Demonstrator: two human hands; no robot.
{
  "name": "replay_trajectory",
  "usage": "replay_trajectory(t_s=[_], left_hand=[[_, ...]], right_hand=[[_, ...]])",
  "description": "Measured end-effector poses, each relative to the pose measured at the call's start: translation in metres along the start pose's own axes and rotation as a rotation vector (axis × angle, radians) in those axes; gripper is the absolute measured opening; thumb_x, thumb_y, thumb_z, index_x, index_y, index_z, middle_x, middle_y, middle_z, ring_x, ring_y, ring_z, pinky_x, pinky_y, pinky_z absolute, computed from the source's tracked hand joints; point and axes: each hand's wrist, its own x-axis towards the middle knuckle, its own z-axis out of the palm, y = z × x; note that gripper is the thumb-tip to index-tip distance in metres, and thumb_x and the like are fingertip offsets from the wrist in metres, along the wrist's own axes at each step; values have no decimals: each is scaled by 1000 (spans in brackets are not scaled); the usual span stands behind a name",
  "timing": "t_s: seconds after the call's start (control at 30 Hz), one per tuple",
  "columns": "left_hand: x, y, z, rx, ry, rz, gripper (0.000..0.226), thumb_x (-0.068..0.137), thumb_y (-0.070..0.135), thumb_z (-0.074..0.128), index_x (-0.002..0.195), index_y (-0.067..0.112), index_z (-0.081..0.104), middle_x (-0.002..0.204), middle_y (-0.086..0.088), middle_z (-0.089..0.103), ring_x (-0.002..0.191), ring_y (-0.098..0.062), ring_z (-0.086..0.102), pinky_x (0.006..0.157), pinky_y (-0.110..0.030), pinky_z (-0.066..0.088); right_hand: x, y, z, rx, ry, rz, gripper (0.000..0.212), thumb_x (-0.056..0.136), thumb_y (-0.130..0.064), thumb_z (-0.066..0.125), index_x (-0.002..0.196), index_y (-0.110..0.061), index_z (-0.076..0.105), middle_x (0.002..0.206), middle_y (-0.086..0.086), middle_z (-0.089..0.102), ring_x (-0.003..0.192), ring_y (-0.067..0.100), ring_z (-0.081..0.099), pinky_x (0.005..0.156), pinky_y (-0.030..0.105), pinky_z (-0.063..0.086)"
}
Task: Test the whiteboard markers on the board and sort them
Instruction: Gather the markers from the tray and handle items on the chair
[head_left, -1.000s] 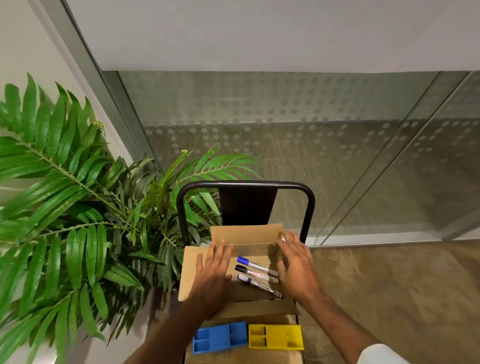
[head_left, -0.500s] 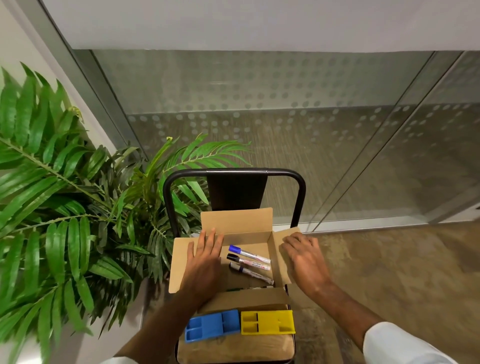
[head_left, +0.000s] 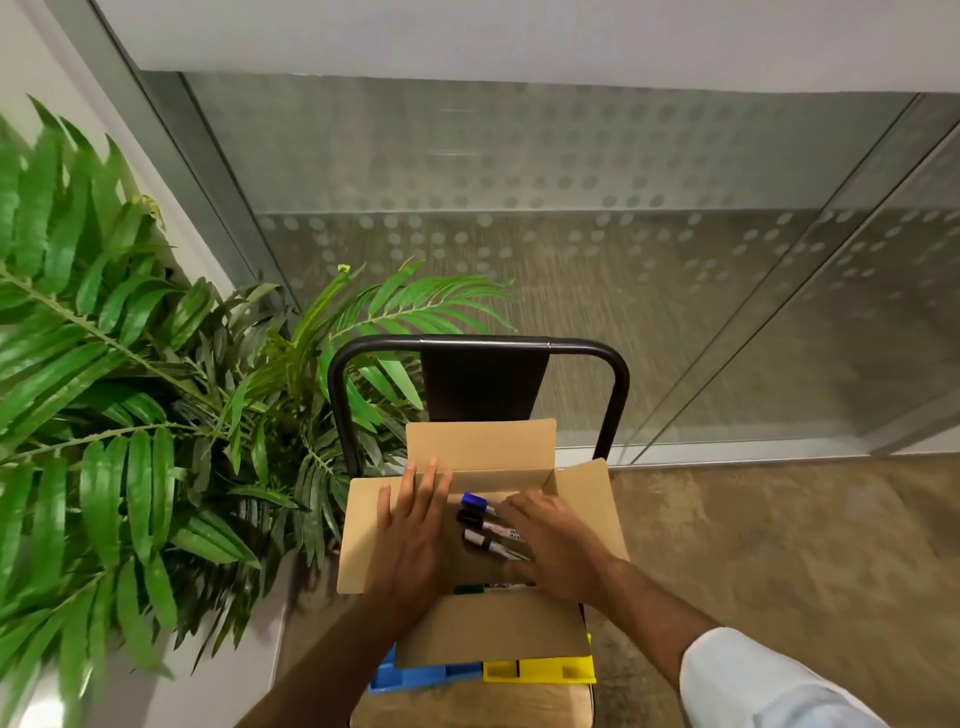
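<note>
An open cardboard box stands on a chair seat. Inside it lie several whiteboard markers: a blue-capped marker, a black-capped marker, a purple-banded marker and a green-capped marker near the front wall. My left hand rests flat on the box's left flap, fingers straight. My right hand is inside the box over the markers' right ends, fingers spread; no grip is visible. A blue tray and a yellow tray lie on the seat in front of the box.
The black metal chair back rises behind the box. A large green palm plant fills the left side. A frosted, dotted glass wall stands ahead, with carpet floor to the right.
My right hand has moved from the box's right flap into the box, over the markers. The left hand stays on the left flap. The camera has shifted a little.
</note>
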Motion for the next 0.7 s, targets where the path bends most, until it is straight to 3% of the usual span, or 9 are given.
replay_trajectory(t_s=[0.23, 0.53, 0.7], left_hand=[[0, -1, 7, 65, 24, 3, 71, 93, 34, 27, 159, 10, 29, 167, -12, 22, 156, -35, 12, 121, -55, 10], [1, -4, 13, 97, 37, -1, 74, 93, 22, 39, 163, 14, 15, 171, -6, 5, 158, -29, -2, 122, -54, 5], [1, -4, 13, 94, 17, -8, 74, 93, 22, 39, 163, 14, 15, 171, -7, 2, 158, -29, -4, 122, -56, 7]], right_hand=[[19, 4, 25, -238, -97, -66, 72, 86, -47, 62, 146, -19, 34, 145, 10, 46, 130, 30, 44, 106, 44, 41], [32, -3, 33, -259, -210, -32, 79, 89, -29, 65, 152, -17, 19, 154, 18, 27, 140, 36, 26, 112, 48, 27], [34, -4, 38, -188, -231, -27, 84, 91, -40, 63, 154, -21, 12, 157, 14, 20, 143, 34, 22, 116, 48, 22]])
